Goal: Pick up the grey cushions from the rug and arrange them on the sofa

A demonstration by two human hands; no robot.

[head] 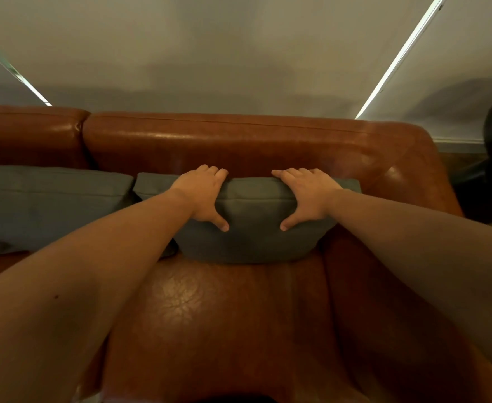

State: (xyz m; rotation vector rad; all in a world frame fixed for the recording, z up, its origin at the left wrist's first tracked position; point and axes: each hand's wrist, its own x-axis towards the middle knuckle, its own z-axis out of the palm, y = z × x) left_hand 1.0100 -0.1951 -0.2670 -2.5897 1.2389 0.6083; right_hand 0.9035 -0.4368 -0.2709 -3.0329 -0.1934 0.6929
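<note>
Count so far: two grey cushions on the one brown leather sofa [239,141]. The first cushion [253,228] sits around 12 o'clock of centre, the second cushion [44,205] over at 9 o'clock. Two hands showing, left hand [202,196] and right hand [308,196]. Two bright light strips, at 10 and 2 o'clock.

You saw two plain grey cushions [253,228] [47,205] on a glossy reddish-brown leather sofa [239,146], with pale grey blinds [239,53] behind.
</note>
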